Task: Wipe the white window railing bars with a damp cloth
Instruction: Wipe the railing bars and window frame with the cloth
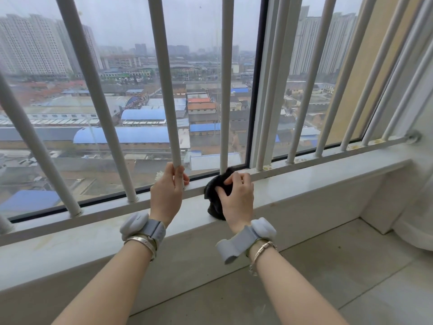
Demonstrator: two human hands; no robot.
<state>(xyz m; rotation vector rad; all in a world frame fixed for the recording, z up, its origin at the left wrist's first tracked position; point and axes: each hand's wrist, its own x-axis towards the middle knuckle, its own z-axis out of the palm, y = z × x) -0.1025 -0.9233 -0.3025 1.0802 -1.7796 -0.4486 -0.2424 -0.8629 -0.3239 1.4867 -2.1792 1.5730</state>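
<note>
— Where is the dark crumpled damp cloth (216, 195) sitting just now?

— It is lying bunched at the foot of a white round metal railing bar (226, 90), draped from the white lower rail (304, 161) down onto the pale stone windowsill (293, 184). The right hand (236, 198) is grasping it, fingers curled into the folds, so the cloth is touching that bar's base at about twelve o'clock from the knuckles.

— And the other hand?

— The left hand (167, 188) is clenching the neighbouring white bar (164, 78) low down, thumb and fingers wrapping round it, at roughly nine o'clock from the cloth. It seems to be steadying the person, not wiping.

— Which way is the bar being cleaned running?

— Its long axis is running nearly straight up, from six to twelve o'clock, leaning very slightly. The bar is rising directly above the cloth, so I judge the next stroke is calling for the right hand, the nearer one, to wrap the cloth round the bar and travel upward along it.

— Any bars lying further on?

— Several more are standing toward three o'clock, tilting in this wide view, with yellowish specks around their feet.
</note>
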